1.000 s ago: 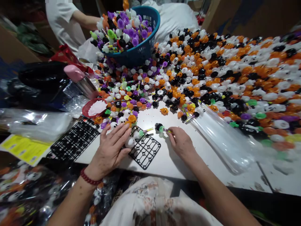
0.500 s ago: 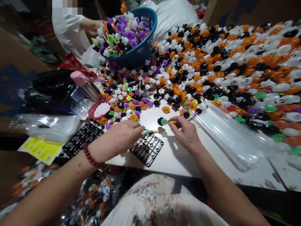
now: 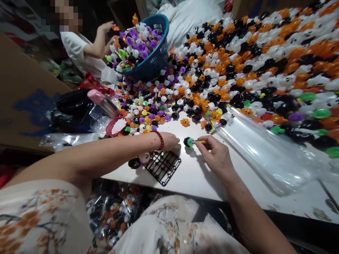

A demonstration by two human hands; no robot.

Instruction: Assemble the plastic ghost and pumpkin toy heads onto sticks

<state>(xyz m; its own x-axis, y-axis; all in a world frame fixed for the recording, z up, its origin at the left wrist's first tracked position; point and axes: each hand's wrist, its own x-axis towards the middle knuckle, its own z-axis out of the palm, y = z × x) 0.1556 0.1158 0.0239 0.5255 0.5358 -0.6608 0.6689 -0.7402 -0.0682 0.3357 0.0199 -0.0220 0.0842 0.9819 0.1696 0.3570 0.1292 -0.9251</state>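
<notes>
My right hand pinches the thin yellow stick of a small novelty piece with a black and green top, held just over the white table. My left hand reaches across, its back towards me and its fingertips pointing at that piece without touching it; what lies under its fingers is hidden. Below the left wrist is a black plastic grid, tilted on the table near the front edge. By the grid's left corner sit a black figure top and a white one with a face.
Heaped figure pieces cover the table's back and right. A blue basket full of them leans at the back, beside a person in white. Clear plastic bags lie right; a red dish and pink-capped bottle stand left.
My left hand has moved right, its forearm now across the grid's back edge. The small green-topped piece by its fingers no longer shows. My right hand keeps its piece; the other person's arm has risen.
</notes>
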